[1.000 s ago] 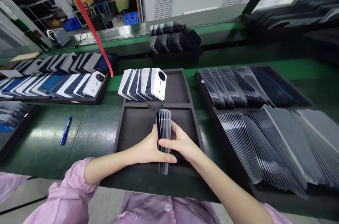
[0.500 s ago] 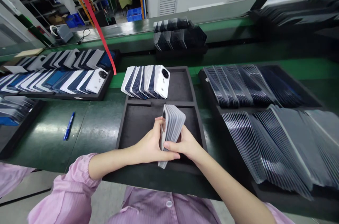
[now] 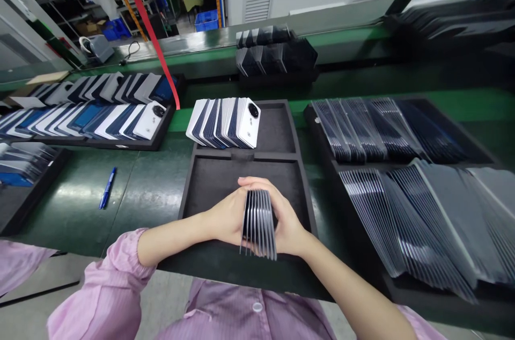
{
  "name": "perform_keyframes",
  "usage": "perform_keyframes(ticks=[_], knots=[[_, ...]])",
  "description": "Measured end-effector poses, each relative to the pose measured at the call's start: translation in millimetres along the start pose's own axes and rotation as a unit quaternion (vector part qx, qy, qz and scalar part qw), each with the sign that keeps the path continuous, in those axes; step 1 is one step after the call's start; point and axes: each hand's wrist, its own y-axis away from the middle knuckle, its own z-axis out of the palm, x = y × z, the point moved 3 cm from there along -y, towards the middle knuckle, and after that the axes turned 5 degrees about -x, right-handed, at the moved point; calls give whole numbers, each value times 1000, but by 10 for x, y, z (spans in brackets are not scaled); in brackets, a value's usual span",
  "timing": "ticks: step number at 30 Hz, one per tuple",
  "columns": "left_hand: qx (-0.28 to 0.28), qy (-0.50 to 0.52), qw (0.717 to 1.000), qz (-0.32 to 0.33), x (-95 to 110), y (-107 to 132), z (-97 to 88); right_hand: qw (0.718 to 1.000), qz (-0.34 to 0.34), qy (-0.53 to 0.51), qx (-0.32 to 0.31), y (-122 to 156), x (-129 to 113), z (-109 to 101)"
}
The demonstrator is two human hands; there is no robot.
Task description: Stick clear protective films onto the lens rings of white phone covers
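Observation:
A fanned stack of thin phone back panels (image 3: 259, 224) is held edge-on between both my hands, showing grey edges and dark gaps. My left hand (image 3: 229, 216) wraps it from the left, fingers reaching round its far side. My right hand (image 3: 287, 219) grips it from the right. Both are above the front half of a black foam tray (image 3: 217, 174). In that tray's back compartment leans a row of white and dark blue phone back panels (image 3: 225, 123), the end one with a round black camera ring.
To the right stands a black tray (image 3: 333, 168) packed with clear-edged panels (image 3: 406, 222). On the left, another tray (image 3: 153, 141) holds white, blue and grey panels. A blue pen (image 3: 107, 188) lies on the green table (image 3: 132, 179). Red tape (image 3: 151, 34) hangs at the back left.
The stack has been tipped over and lowered between my hands, so its thin edges now face me. Both hands have closed further around its sides.

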Motion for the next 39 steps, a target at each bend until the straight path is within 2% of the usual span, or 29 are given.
perform_keyframes(ticks=[2,5,7,9,10,13,16,18,20,22,23,24,26,28,32,36,39], knots=[[13,2,1000,28,52,8,-36,1000,12,-10,6,12,2,-4],[50,-17,998,23,101,17,-71,998,52,32,19,40,9,-16],[107,-49,993,-24,120,26,-92,993,83,62,60,68,23,-29],[160,-61,979,-108,143,39,-109,987,109,57,102,97,46,-21],[167,-56,973,-153,164,43,-110,984,125,53,115,111,62,-7],[122,-17,965,-231,297,33,-118,968,187,77,147,151,111,24],[64,68,964,-250,447,11,-177,951,224,60,204,186,154,-21],[56,183,949,-251,476,1,-213,944,231,-7,236,200,191,-74],[69,337,904,-253,425,4,-198,937,242,-94,235,199,237,-105],[60,482,834,-262,329,24,-103,935,247,-153,204,179,262,-105],[39,537,797,-272,284,41,-32,938,245,-165,182,164,262,-96],[13,575,768,-283,248,61,41,943,240,-165,161,146,253,-85],[-24,611,734,-296,205,100,156,954,227,-151,126,110,221,-61],[-14,621,726,-295,188,119,201,960,221,-130,111,86,194,-44],[34,634,721,-278,193,80,182,962,230,-80,120,93,205,-27],[-8,659,712,-243,216,15,182,964,231,-51,122,116,237,-19],[-4,644,725,-243,184,20,186,964,203,53,163,94,175,-132]])
